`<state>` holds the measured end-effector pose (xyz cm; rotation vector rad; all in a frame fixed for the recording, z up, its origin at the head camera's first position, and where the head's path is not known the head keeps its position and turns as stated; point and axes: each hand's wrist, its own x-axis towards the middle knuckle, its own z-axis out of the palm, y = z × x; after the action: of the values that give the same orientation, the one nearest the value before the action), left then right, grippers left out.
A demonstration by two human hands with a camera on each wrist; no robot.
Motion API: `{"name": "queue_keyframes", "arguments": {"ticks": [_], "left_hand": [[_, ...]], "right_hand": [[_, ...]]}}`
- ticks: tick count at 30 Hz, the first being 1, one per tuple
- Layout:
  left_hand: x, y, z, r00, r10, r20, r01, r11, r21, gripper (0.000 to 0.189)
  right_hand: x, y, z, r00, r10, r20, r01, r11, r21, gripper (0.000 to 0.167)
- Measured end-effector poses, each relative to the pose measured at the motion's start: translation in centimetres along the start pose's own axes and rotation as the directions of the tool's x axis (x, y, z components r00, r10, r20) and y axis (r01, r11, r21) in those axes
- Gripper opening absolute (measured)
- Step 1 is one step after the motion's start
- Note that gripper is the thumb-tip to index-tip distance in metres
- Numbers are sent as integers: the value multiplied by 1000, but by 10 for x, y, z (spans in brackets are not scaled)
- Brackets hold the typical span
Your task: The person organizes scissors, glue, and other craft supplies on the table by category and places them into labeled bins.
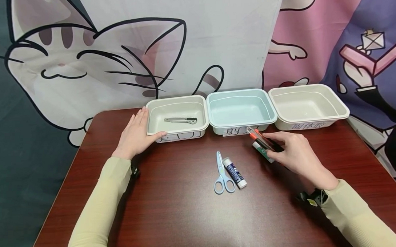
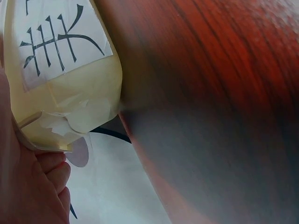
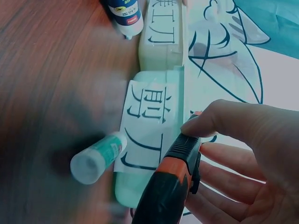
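My right hand [image 1: 295,151] pinches a black and orange utility knife [image 3: 175,168] between thumb and fingers, above the table in front of the blue bin [image 1: 241,109]. Below it, a green and white glue stick [image 1: 262,151] lies on the table, partly covered by the knife and hand in the head view. My left hand [image 1: 134,133] rests against the left end of the left cream bin [image 1: 152,119], fingers extended along its side and thumb at the front rim. Inside that bin lies a grey and black utility knife [image 1: 180,120].
Light-blue scissors [image 1: 221,173] and a blue and white glue stick [image 1: 235,173] lie side by side mid-table. Another cream bin [image 1: 310,116] stands at the right end of the row. The bins carry labels in front, and a printed cloth [image 1: 234,38] hangs behind the table.
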<state>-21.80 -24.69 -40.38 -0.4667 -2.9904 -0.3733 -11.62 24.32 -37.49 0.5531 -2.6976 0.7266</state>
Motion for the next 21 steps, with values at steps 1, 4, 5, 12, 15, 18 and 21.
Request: {"name": "queue_keyframes", "arguments": {"ticks": [1, 4, 5, 12, 15, 18, 21], "left_hand": [[0, 0, 0, 1000, 0, -1, 0, 1000, 0, 118], [0, -1, 0, 1000, 0, -2, 0, 1000, 2, 118], [1, -1, 0, 1000, -1, -3, 1, 1000, 3, 118], [1, 2, -3, 1000, 3, 7, -3, 1000, 26, 118], [1, 2, -3, 1000, -1, 13, 0, 999, 42, 119], [1, 3, -5, 1000, -6, 21, 5, 998, 65, 119], [1, 2, -6, 1000, -7, 26, 5, 996, 86, 120]], "right_hand": [[1, -1, 0, 1000, -7, 2, 7, 1000, 1, 48], [6, -4, 2, 1000, -31, 5, 31, 999, 12, 48], [8, -5, 2, 999, -40, 4, 40, 999, 15, 47], [20, -14, 5, 997, -76, 17, 75, 996, 40, 47], [25, -18, 8, 996, -91, 18, 90, 995, 52, 47], [30, -20, 12, 995, -98, 24, 96, 993, 62, 47], [33, -22, 15, 995, -95, 38, 92, 993, 74, 46]]}}
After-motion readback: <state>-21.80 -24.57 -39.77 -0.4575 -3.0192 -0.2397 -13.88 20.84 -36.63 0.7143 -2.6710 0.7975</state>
